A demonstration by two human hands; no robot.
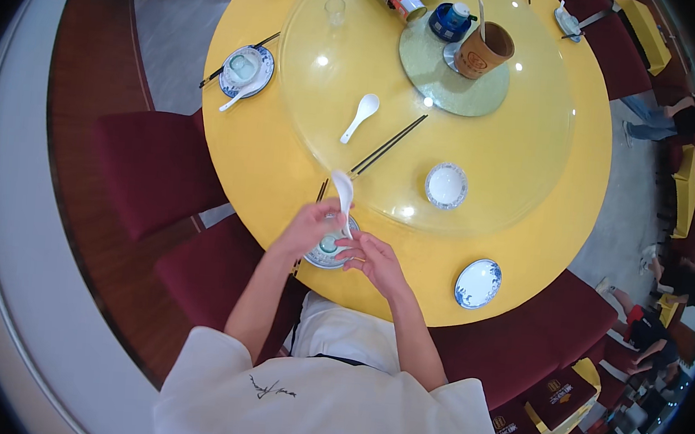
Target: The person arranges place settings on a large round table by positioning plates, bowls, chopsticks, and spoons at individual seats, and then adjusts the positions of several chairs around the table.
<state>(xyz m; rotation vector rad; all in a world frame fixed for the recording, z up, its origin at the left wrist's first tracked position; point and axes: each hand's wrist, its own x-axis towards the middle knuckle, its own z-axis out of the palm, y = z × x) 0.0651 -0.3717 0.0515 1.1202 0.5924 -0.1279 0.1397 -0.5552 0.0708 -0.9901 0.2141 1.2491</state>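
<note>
A white soup spoon is raised over the near edge of the table, its bowl pointing away from me. My left hand closes its fingers around the spoon's middle. At the lower end of the handle, the fingertips of my right hand pinch it. Beneath both hands lies a blue-and-white plate with a pale greenish cup on it, partly hidden. A pair of dark chopsticks shows beside my left hand. Farther in rest another white spoon, black chopsticks and a patterned white bowl.
The round yellow table carries a glass turntable. A bamboo-like holder and a blue container stand at its far side. One small plate lies right; a place setting lies left. Maroon chairs surround the table.
</note>
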